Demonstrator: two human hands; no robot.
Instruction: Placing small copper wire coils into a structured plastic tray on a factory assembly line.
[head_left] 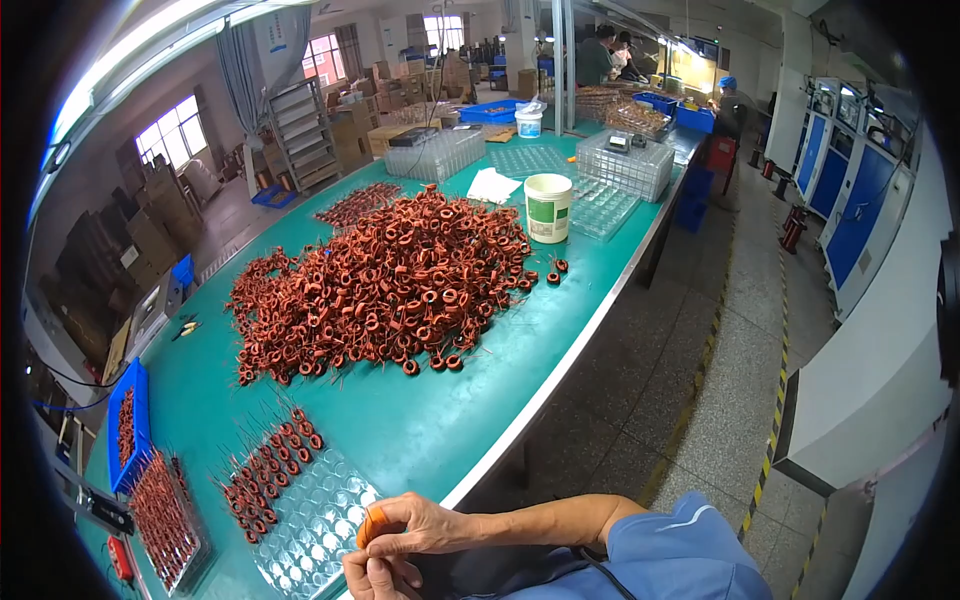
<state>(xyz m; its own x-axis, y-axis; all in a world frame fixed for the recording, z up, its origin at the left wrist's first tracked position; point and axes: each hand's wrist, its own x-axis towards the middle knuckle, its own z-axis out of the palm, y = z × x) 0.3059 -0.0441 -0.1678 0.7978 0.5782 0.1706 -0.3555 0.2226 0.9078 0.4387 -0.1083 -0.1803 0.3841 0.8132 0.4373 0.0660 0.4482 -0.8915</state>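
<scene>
My right hand [425, 525] reaches in from the lower right over the near edge of the bench, its fingers pinched together. An orange covering [372, 525] wraps one of its fingertips. Just below and touching it, my left hand [375, 578] is also closed, partly cut off by the lower edge. What lies between the fingers is hidden. Beside both hands is a clear plastic tray [325, 515] with round pockets. Red-brown ring coils with wire leads [270, 465] stand in rows in its far left part. A large heap of the same coils [380, 285] covers the bench's middle.
At the left are a filled coil tray [165, 525], a blue bin [128, 425] holding coils, and pliers [187, 326]. Beyond the heap stand a white-green bucket [548, 208] and stacked clear trays [625, 165]. The green bench's metal edge [560, 375] runs along the right. People work far back.
</scene>
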